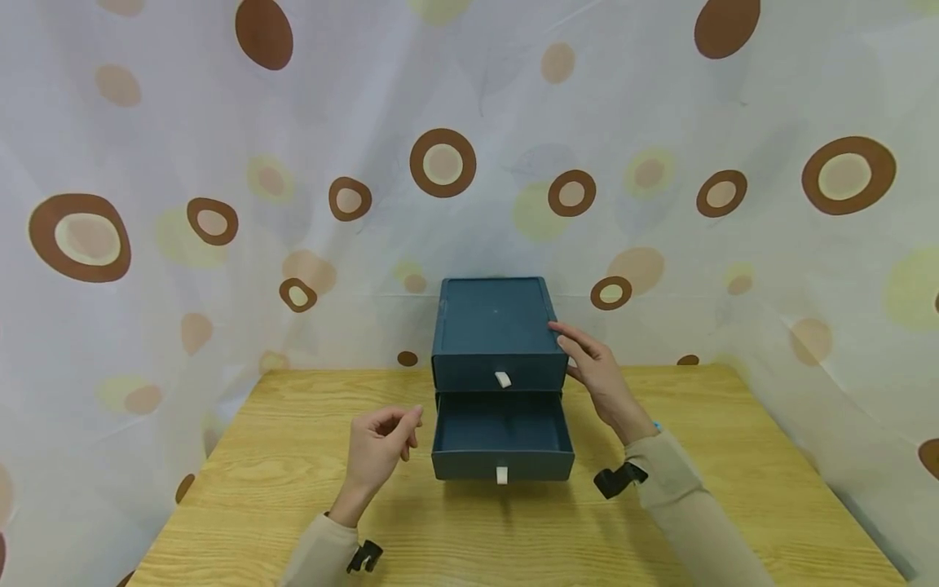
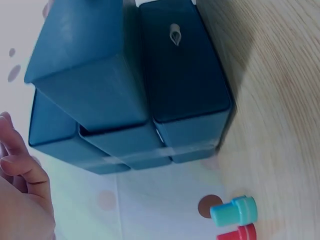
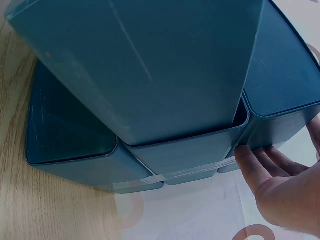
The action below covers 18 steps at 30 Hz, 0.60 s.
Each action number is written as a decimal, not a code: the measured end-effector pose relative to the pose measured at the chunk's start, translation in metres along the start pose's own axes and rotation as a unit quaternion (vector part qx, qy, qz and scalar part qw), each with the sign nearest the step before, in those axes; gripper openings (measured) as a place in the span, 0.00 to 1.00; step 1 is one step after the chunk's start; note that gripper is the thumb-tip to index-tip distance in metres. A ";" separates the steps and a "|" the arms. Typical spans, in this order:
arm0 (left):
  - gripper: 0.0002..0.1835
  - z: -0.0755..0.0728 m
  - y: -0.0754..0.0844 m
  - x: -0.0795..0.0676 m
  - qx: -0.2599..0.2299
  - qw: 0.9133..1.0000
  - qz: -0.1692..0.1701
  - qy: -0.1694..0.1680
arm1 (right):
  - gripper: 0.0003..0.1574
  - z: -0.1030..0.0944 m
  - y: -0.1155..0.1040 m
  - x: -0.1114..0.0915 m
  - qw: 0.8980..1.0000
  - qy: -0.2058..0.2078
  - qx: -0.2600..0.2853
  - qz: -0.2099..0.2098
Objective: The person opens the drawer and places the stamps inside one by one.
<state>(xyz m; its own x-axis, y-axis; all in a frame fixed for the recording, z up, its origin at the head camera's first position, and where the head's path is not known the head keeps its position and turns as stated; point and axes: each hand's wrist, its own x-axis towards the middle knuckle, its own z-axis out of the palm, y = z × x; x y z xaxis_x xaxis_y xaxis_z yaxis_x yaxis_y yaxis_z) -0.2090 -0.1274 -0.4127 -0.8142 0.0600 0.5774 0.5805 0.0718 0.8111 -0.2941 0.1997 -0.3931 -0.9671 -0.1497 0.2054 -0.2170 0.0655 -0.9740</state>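
Left hand (image 1: 374,450): released, fingers loosely bent, held just left of the middle drawer (image 1: 469,466).
Blue cabinet (image 1: 495,318): placed on the bench (image 1: 286,456), far centre; middle drawer pulled out nearward.
Right hand (image 1: 600,381): fingers extended, rested against cabinet's right side.

Both wrist views crop the blue drawer unit (image 1: 477,372).
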 end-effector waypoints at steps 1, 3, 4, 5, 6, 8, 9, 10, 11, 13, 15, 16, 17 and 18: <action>0.10 -0.001 -0.002 0.001 0.002 1.000 -0.006 0.006 | 0.35 0.000 0.000 0.000 1.000 0.000 0.000 0.000; 0.11 -0.005 -0.004 0.002 0.007 1.000 -0.024 0.018 | 0.35 0.000 0.000 0.000 1.000 -0.001 0.000 -0.002; 0.11 -0.007 -0.006 0.003 0.009 0.999 -0.033 0.023 | 0.35 0.000 0.000 0.000 1.000 -0.002 0.000 -0.002; 0.11 -0.010 -0.008 0.003 0.010 0.999 -0.040 0.030 | 0.35 0.001 0.000 0.001 1.000 -0.003 0.000 -0.003; 0.11 -0.012 -0.009 0.004 0.009 0.998 -0.048 0.036 | 0.35 0.001 0.000 0.001 1.000 -0.004 -0.001 -0.003; 0.12 -0.018 -0.013 0.005 0.012 0.997 -0.062 0.046 | 0.35 0.001 0.000 0.001 1.000 -0.004 -0.001 -0.003; 0.12 -0.020 -0.016 0.006 0.014 0.996 -0.066 0.051 | 0.35 0.001 0.001 0.002 1.000 -0.004 -0.001 -0.002; 0.12 -0.022 -0.018 0.007 0.014 0.996 -0.070 0.055 | 0.35 0.001 0.001 0.002 1.000 -0.002 -0.001 -0.002; 0.12 -0.024 -0.021 0.008 0.016 0.995 -0.076 0.058 | 0.35 0.001 0.001 0.002 1.000 0.000 -0.001 -0.001; 0.13 -0.028 -0.025 0.010 0.020 0.994 -0.088 0.062 | 0.35 0.000 0.002 0.002 1.000 0.003 -0.001 0.000; 0.13 -0.031 -0.027 0.012 0.027 0.992 -0.102 0.063 | 0.35 0.000 0.001 0.001 1.000 0.002 -0.001 0.000; 0.13 -0.032 -0.029 0.013 0.029 0.992 -0.108 0.065 | 0.35 0.000 0.001 0.000 1.000 0.001 -0.001 0.000; 0.13 -0.035 -0.035 0.014 0.028 0.991 -0.114 0.068 | 0.35 0.000 0.001 0.000 1.000 0.000 -0.001 0.000; 0.13 -0.037 -0.040 0.014 0.027 0.990 -0.119 0.071 | 0.35 0.000 0.000 0.000 1.000 -0.001 -0.002 0.000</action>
<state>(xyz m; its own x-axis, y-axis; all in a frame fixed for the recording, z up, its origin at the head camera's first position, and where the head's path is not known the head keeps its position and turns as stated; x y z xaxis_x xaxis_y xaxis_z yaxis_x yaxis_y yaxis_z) -0.2440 -0.1661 -0.4332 -0.9187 -0.1050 0.3808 0.3683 0.1208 0.9218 -0.2937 0.2000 -0.3933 -0.9668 -0.1527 0.2049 -0.2173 0.0695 -0.9736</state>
